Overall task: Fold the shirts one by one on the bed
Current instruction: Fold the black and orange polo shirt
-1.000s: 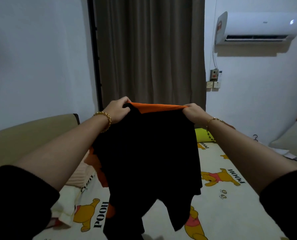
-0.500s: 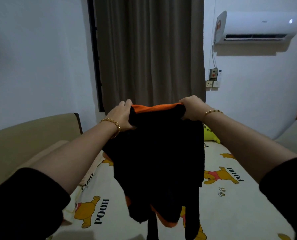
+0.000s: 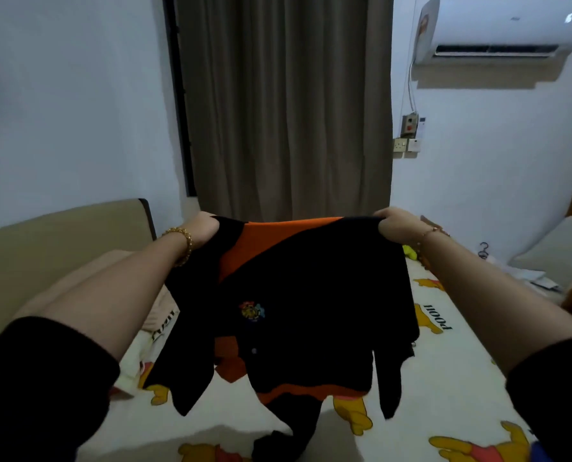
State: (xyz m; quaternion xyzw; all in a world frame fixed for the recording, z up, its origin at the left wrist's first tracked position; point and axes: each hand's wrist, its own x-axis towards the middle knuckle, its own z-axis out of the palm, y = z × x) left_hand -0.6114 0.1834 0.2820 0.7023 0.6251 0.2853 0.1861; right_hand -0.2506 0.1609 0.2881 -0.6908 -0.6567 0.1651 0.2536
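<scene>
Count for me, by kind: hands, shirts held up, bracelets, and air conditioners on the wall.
Hands: 2, left hand, right hand
Shirts held up: 1, black and orange shirt
Bracelets: 2, left-wrist bracelet, right-wrist bracelet
Air conditioners: 1, air conditioner
Total: 6

Between our left hand (image 3: 205,228) and right hand (image 3: 394,225), the shirt (image 3: 311,288) is black, with an orange panel just under the gripped edge and an orange band at its hanging end. Below our grip, the sheet (image 3: 451,371) is cream, printed with yellow bears in red tops and black lettering. Beyond the grip, we see a brown curtain (image 3: 284,111).
</scene>
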